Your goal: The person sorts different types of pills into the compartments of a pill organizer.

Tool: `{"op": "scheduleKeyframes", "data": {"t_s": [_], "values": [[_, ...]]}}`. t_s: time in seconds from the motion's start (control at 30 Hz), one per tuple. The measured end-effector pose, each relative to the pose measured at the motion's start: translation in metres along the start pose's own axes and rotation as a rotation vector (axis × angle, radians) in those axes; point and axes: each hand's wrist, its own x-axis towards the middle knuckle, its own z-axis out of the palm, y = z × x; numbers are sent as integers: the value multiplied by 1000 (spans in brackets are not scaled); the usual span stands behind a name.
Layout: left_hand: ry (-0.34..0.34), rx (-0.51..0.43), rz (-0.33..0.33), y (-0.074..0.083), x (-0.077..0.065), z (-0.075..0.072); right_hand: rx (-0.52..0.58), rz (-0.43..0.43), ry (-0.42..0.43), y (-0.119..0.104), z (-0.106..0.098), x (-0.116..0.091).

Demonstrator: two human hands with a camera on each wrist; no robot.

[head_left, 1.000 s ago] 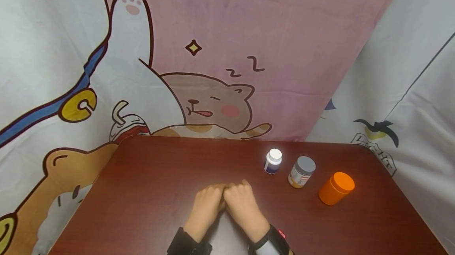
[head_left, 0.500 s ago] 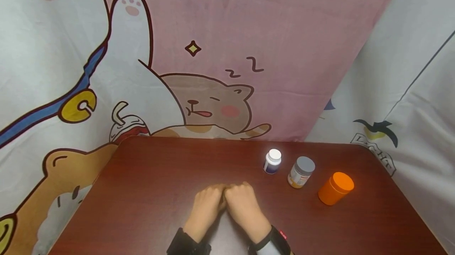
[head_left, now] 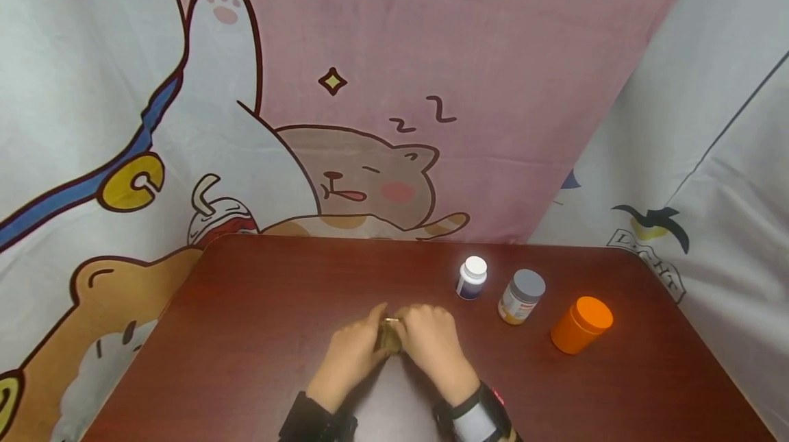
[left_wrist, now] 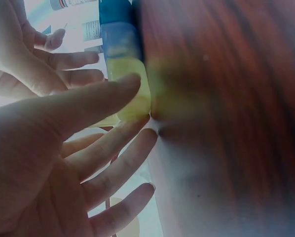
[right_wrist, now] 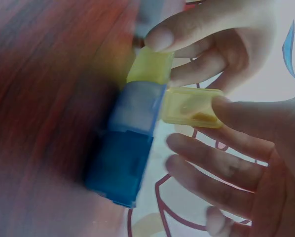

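Observation:
A small pill organizer with yellow, blue and teal compartments (right_wrist: 136, 106) stands on the table between both hands. Its yellow lid (right_wrist: 189, 107) is swung open to the side, showing plainly in the right wrist view. My left hand (head_left: 353, 358) pinches the yellow end, its thumb (left_wrist: 123, 86) on one face and fingers on the other. My right hand (head_left: 434, 346) has its thumb at the outer edge of the open lid with the index finger behind it, while its other fingers are spread. From the head view, only a yellowish part of the organizer (head_left: 390, 338) shows; the hands hide the rest.
On the right of the brown table (head_left: 277, 291) stand a white and dark blue bottle (head_left: 472, 279), a grey-lidded jar (head_left: 521, 297) and an orange bottle (head_left: 582, 325). A printed cloth (head_left: 493, 86) hangs behind the table's far edge.
The hands have drawn slightly apart, the right one shifting forward and to the right. A yellowish part of the pill organizer, hidden before, now shows between them. The bottles stay in place.

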Motion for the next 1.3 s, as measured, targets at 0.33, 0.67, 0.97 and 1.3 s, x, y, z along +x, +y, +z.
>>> {"op": "scheduleKeyframes", "data": {"t_s": [0.33,0.67,0.97,1.3], "values": [[24,9,8,2,-1,0,66,95,42,11,11,12],[-16,-41,-25,3,-3,-2,75,160,29,22,7,13],[-44,-43,-30,0,-3,-1,88,373,59,56,-16,14],[-57,-30,-36,0,-4,1,55,444,195,80,-29,14]]}}
